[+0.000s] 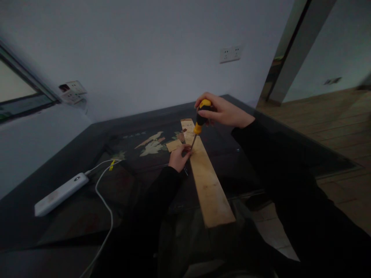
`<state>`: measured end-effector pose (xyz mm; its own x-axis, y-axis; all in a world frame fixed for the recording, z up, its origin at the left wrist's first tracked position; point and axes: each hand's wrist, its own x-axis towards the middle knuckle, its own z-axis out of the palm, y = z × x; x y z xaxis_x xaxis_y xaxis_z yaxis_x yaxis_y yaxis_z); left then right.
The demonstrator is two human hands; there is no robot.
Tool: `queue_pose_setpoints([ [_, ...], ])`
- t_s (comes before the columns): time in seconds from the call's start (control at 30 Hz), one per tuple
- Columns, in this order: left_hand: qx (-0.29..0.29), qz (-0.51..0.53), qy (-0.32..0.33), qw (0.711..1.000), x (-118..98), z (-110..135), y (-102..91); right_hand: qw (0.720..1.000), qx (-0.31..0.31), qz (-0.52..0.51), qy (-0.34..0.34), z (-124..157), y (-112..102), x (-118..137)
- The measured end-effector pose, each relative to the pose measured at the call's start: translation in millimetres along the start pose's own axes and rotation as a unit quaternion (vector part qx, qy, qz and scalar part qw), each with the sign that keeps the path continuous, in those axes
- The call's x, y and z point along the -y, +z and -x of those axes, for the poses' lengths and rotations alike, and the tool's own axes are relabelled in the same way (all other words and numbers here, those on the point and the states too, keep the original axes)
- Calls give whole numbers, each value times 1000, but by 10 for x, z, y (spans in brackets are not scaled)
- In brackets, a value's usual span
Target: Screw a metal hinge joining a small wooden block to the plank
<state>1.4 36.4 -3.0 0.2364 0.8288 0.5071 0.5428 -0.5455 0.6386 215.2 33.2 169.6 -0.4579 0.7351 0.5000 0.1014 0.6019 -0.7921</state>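
A long wooden board point(209, 185) lies on the dark table, its near end sticking out past the front edge. My right hand point(222, 110) is wrapped round the yellow and black handle of a screwdriver point(199, 117), held tilted with its shaft pointing down to the board. At the tip, my left hand point(179, 156) pinches with thumb and finger at the board's left edge; whatever sits between them is too small to make out. Beside that hand is a small wooden piece point(174, 145). A few thin metal pieces point(186, 171), perhaps screws, lie just below it.
On the left of the table point(139, 123) rests a white power strip point(61, 194), its white cable point(111, 216) looping toward the front edge. A wall with sockets point(230, 54) rises behind the table. Wooden floor point(324, 116) extends to the right.
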Motion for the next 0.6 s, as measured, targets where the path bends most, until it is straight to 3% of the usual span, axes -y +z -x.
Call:
queue_pose_setpoints([
  [0.1,2,-4,-9,1000,-2,-3,-1,997,49,51,-36,-118,25,41],
  [0.2,3,-4,-26,1000,-22,-6,-6,995,50,69,-53,-219,56,44],
  [0.3,5,2,-32,999,-41,-6,-10,997,40,62,-30,-288,45,56],
  [0.4,3,7,-28,1000,-48,-4,-11,994,68,85,16,-284,-24,121],
  [0.53,-1,3,-29,1000,-58,2,-13,974,129,187,14,-207,-76,262],
  [0.6,-2,3,-31,1000,-68,5,-14,958,109,266,4,-189,-33,296],
])
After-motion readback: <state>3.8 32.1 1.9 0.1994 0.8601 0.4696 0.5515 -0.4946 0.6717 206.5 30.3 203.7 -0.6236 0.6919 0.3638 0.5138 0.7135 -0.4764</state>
